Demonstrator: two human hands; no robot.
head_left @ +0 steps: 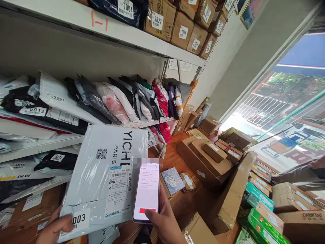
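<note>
Head view: left-hand [57, 225] fingers clamp the near corner of a grey mailing bag [86, 176], thumb beside a label [82, 218] reading 003. Right-hand [166, 217] fingers wrap a lit phone [147, 189] overlapping the bag, thumb at its red button [142, 210]. Beyond the fingers, packages [114, 101] line white shelves [122, 30]; cardboard boxes [200, 162] lie rightward.

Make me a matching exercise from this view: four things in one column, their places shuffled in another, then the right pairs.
Things:
1. Pale grey plastic parcel bag printed PARIS
2. Slim rectangular smartphone with a lit screen
3. Brown cardboard box labelled 7022
4. Bright green printed box

Places:
A. On the white upper shelf
B. In the right hand
C. At the lower right of the picture
D. In the left hand

Pairs: 1-D; 2-B; 3-A; 4-C
</note>
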